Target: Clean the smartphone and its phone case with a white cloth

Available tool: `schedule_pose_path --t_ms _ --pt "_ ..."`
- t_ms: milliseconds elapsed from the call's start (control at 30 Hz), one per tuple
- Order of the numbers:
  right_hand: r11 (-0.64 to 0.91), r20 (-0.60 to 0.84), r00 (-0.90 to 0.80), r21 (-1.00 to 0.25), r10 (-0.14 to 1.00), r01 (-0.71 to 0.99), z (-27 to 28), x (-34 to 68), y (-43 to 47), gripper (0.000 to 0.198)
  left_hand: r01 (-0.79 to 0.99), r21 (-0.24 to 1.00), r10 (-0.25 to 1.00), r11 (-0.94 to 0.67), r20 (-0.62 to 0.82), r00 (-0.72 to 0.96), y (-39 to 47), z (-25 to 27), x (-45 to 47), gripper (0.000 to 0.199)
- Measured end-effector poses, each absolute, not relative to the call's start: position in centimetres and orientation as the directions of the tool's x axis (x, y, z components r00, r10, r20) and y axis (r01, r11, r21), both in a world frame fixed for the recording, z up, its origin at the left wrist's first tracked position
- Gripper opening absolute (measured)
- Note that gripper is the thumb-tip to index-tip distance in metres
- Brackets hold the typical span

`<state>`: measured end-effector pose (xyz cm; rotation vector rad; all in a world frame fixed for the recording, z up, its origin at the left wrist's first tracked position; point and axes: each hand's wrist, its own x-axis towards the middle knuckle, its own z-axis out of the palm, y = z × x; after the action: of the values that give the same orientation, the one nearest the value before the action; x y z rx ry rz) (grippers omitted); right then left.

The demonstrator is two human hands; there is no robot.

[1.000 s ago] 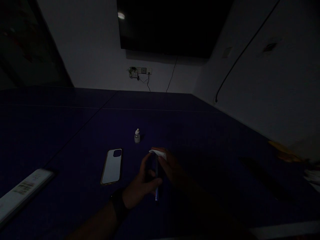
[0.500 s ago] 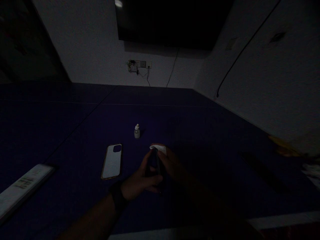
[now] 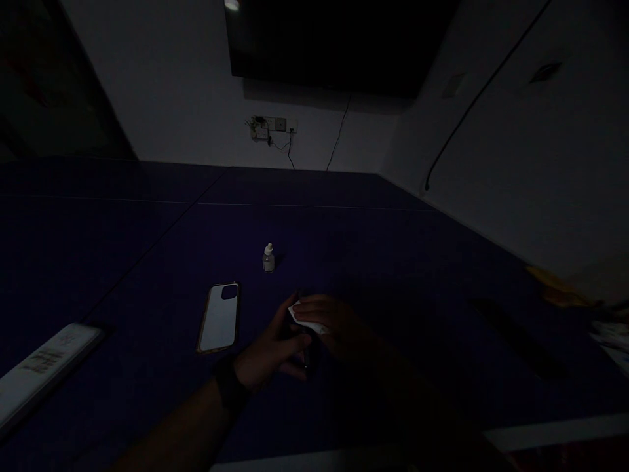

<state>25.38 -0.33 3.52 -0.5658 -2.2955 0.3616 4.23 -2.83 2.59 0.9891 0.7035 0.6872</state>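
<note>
The light is very dim. My left hand [image 3: 268, 353], with a dark band on its wrist, grips a dark phone [image 3: 307, 357] by its edges, the fingers on one side and the thumb on the other. A folded white tissue [image 3: 307, 322] is under the fingers of my right hand [image 3: 331, 316], pressed against the phone's upper part. Most of the phone is hidden by the hands and shadow. To the left lies a pale phone case [image 3: 219, 321] with a camera cutout and a brownish rim. Beyond the hands stands a small white-capped bottle [image 3: 268, 260].
A long white box [image 3: 46, 367] rests at the left on the dark blue table [image 3: 314, 226]. On the right are a dark flat object [image 3: 518, 341] and a yellow item [image 3: 560, 290]. A screen [image 3: 334, 42] hangs on the wall above the sockets [image 3: 280, 124].
My right hand has turned over and its fingers now lie flat across the tissue, which has shifted down along the phone. My left hand has tilted the phone slightly.
</note>
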Motion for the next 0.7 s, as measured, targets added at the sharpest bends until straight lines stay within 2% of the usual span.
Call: schedule_pose_path --t_ms 200,433,633,700 --pt "0.792 0.546 -0.573 -0.437 0.611 0.427 3.30 25.43 0.52 0.048 -0.137 0.912 0.763 0.385 -0.231 0.604 -2.62 2.92 4.06 0.106" --pt "0.845 0.573 -0.633 -0.452 0.521 0.286 3.88 25.92 -0.24 0.043 -0.127 0.906 0.718 0.405 -0.229 0.657 -2.33 2.83 3.81 0.106" --pt "0.815 0.567 -0.586 -0.427 0.579 0.391 3.74 25.43 -0.27 0.049 -0.128 0.899 0.719 0.419 -0.242 0.652 -2.23 2.61 3.69 0.111" --pt "0.849 0.585 -0.620 -0.421 0.523 0.319 3.73 25.37 -0.43 0.046 -0.141 0.896 0.720 0.422 -0.237 0.652 -2.25 2.60 3.69 0.110"
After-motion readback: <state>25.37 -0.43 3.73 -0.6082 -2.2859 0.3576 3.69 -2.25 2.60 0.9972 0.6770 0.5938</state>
